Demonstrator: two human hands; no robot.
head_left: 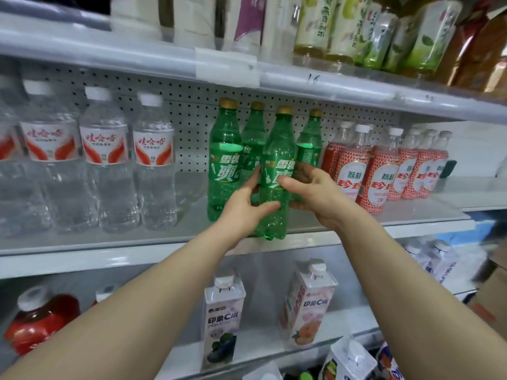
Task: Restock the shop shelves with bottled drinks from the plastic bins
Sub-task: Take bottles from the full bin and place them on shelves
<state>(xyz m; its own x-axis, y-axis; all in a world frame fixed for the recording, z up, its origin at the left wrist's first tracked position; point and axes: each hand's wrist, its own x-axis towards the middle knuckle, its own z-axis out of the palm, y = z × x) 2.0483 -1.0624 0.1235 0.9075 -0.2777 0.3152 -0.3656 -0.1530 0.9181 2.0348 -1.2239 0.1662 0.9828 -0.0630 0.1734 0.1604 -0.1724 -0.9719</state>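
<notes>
Bottle (277,144), green, upright at front edge of middle shelf (109,242), gripped by both hands: left hand (244,200) on its lower left side, right hand (315,196) on its right, three more green bottles (225,160) beside and behind it.

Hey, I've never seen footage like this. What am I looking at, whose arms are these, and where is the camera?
There is no machine here. This is one picture from a camera worn on a person's head, looking forward and down, so the two bare arms are that person's own. The left hand and right hand both grip one green soda bottle at the front of the middle shelf. Three more green bottles stand beside and behind it. On the same shelf, clear water bottles stand to the left and red-and-white drink bottles to the right. Cartons stand on the shelf below.
</notes>
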